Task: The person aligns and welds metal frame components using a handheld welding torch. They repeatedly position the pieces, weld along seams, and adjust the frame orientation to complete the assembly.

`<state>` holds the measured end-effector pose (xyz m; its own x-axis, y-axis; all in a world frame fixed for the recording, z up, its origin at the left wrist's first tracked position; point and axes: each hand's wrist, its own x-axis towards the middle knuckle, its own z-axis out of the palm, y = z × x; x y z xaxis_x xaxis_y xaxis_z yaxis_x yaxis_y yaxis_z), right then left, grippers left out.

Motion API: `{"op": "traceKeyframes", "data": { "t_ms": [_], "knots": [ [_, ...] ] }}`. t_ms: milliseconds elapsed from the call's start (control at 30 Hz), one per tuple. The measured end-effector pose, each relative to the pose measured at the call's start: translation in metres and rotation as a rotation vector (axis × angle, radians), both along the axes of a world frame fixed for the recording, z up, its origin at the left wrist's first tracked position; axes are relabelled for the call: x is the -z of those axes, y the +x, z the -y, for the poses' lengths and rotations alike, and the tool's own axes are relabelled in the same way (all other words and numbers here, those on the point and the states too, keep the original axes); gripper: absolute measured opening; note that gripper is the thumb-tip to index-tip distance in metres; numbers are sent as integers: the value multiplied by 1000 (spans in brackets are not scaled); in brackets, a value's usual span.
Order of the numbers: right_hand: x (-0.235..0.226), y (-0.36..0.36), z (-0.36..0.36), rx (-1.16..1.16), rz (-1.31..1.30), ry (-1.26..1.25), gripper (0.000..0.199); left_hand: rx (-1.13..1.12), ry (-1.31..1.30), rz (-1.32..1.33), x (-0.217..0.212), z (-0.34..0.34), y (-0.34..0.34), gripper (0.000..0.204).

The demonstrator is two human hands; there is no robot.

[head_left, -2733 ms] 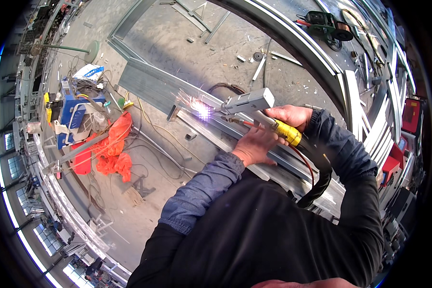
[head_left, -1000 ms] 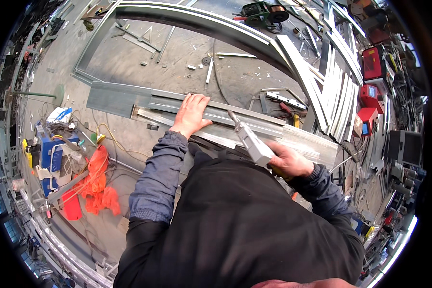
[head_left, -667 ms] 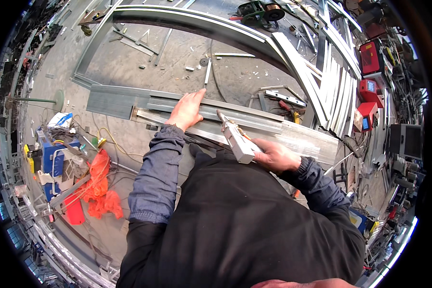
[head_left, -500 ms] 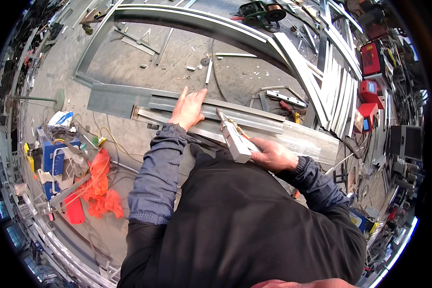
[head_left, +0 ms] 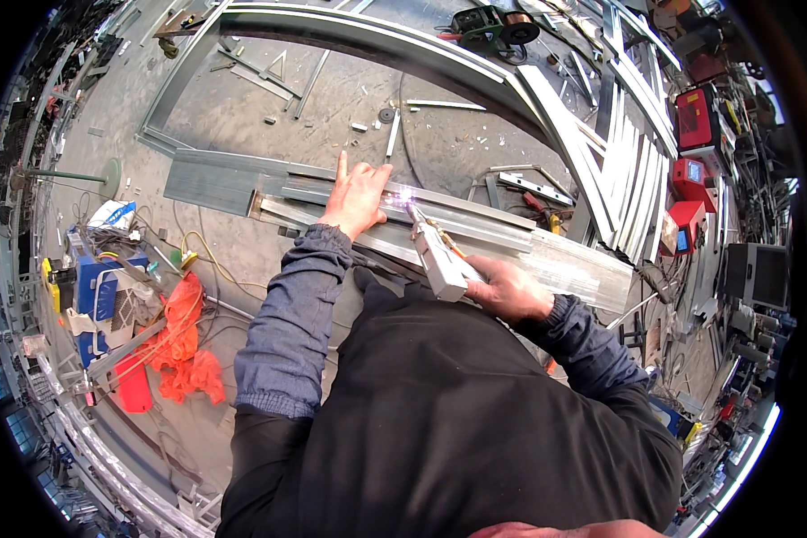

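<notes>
- Welding torch (head_left: 438, 255) — a grey, boxy handpiece gripped in the right hand (head_left: 504, 289), whose fingers are wrapped tight round its rear end. Its nozzle points away from the person and up toward the left hand, ending at a small bright violet-white spark (head_left: 406, 195).
- Metal profile (head_left: 511, 240) — a long, pale aluminium section lying across the floor in front of the person. The spark sits on its upper face, just beside the left hand's thumb side.
- Left hand (head_left: 357, 195) — flat and open, palm down, fingers spread, index finger stretched forward. It grips nothing; it presses on the profile just to the left of the torch tip.
- Grey flat sheet (head_left: 208, 179) — further left of the left hand, lying against the end of the profile.
- Large curved metal frame (head_left: 359, 31) — on the concrete floor beyond both hands, with small offcuts scattered inside it.
- Stacked metal bars (head_left: 632, 134) — beyond and to the right of the right hand.
- Red machine boxes (head_left: 695, 143) — farther right, past the bars.
- Wire spool unit (head_left: 489, 22) — far ahead of the hands, at the frame's outer edge.
- Orange cloth (head_left: 184, 345) and a blue box (head_left: 94, 291) — well off to the left of the left sleeve, among cables.
</notes>
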<state>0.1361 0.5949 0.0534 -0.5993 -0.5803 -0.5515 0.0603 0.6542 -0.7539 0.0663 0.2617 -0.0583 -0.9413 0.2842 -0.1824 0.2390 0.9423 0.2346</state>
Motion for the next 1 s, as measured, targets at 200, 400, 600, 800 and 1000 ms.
{"op": "traceKeyframes", "data": {
  "t_ms": [200, 400, 600, 800, 1000],
  "knots": [
    [8, 2, -2, -6, -28, -2, 67, 3, -12, 12, -9, -3, -2, 105],
    [7, 0, -1, -10, -18, 6, 68, 25, -25, 4, -6, -1, -4, 108],
    [4, -1, -2, 1, 9, 18, 68, 27, -49, 52, -10, -1, -4, 113],
    [2, -1, -2, 11, 20, -2, 68, -23, 29, -28, -2, 4, 4, 124],
    [3, -2, -6, 12, 20, -7, 69, -84, 88, -52, -5, 15, 20, 127]
  ]
}}
